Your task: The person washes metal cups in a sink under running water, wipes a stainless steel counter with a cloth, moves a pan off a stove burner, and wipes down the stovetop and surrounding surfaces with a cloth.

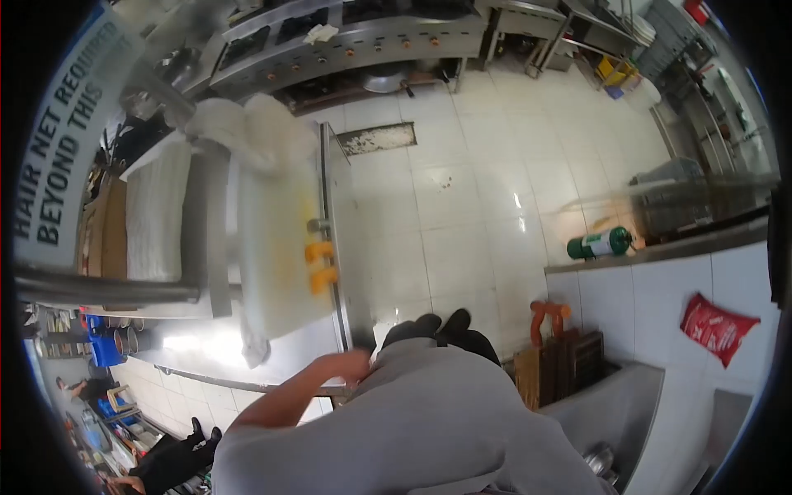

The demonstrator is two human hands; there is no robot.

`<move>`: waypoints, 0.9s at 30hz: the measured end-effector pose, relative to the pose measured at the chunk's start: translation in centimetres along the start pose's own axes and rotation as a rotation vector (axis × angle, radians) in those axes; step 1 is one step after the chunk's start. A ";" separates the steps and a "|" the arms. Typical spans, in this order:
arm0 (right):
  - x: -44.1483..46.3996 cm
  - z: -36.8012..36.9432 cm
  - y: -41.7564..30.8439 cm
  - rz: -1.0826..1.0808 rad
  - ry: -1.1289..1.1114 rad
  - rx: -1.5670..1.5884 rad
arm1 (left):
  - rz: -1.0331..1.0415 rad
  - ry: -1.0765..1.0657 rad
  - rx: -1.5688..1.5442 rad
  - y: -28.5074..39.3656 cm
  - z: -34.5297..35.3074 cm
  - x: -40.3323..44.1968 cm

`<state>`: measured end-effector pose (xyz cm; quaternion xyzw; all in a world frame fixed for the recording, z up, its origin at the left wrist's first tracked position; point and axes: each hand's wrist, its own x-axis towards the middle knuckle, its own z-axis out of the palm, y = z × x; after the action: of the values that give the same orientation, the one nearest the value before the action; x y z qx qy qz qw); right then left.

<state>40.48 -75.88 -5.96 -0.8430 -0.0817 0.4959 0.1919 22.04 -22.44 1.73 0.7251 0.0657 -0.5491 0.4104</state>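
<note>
My left hand (353,365) is blurred at the front of my grey shirt, near the corner of the steel counter (318,356); its fingers are too smeared to read. My right hand does not show. On the counter lies a white cutting board (276,247) with yellow-orange pieces (320,268) at its right edge. A white cloth (264,132) rests at the board's far end.
A stove range (355,54) spans the back. Tiled floor (462,223) lies ahead. A green cylinder (601,243) and a red packet (718,328) sit at the right, above a steel sink (635,396). A co-worker's dark-clothed legs (177,458) show at lower left.
</note>
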 end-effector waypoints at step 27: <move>50.8 -41.4 -35.9 -0.438 -0.072 -0.078 | -1.125 1.020 -1.067 4.5 3.8 8.9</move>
<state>103.38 -36.50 -14.36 -0.7935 -0.2888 0.4687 0.2594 25.13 -31.15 -3.74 0.4553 0.8245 -0.1790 0.2843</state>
